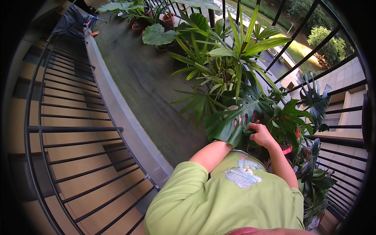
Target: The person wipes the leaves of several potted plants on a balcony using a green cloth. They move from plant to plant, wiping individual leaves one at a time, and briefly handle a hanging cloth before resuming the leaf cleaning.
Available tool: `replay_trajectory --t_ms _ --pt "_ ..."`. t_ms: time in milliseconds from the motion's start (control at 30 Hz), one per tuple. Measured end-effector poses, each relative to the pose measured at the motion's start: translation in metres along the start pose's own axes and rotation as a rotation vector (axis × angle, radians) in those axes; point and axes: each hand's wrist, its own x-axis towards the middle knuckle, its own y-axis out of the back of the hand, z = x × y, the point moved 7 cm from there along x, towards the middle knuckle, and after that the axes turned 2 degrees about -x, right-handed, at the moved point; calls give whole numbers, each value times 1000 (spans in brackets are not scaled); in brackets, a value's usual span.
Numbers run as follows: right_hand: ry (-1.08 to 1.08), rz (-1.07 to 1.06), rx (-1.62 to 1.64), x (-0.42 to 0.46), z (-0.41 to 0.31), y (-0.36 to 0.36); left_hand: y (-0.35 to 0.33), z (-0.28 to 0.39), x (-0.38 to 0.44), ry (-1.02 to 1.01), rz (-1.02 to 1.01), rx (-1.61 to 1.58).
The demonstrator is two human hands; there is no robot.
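A large split monstera leaf (226, 124) spreads in front of my body. My left forearm goes under it, and bits of my left hand (238, 120) show through the leaf's slits; what its fingers do is hidden. At the leaf's right edge, my right hand (260, 133) has its fingers closed on a green cloth, which lies against the leaf. More monstera leaves (293, 116) and a red-rimmed pot of soil (286, 147) stand just right of my right hand.
Potted palms with long narrow leaves (241, 53) stand ahead. Black metal railings (337, 32) run along the right, and another railing (79, 127) with a concrete ledge (126, 117) bounds the left. Red pots (168, 18) and a broad-leaved plant (158, 34) stand farther along the dark floor (147, 85).
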Motion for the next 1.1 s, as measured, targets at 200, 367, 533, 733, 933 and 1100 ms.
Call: replay_trajectory --t_ms 200,367,533,733,933,1100 --pt "59 315 875 14 -1 32 17 13 9 -128 281 377" --pt "153 903 179 32 10 87 -39 -8 14 80 178 -394" --pt "128 715 -230 70 32 73 -16 1 16 48 423 -33" --pt "-71 386 -619 50 13 44 -11 16 22 163 243 -76" --pt "-244 71 -690 10 35 40 -18 5 26 246 152 -252" --pt "-341 183 -603 -27 33 62 7 0 34 247 53 -292"
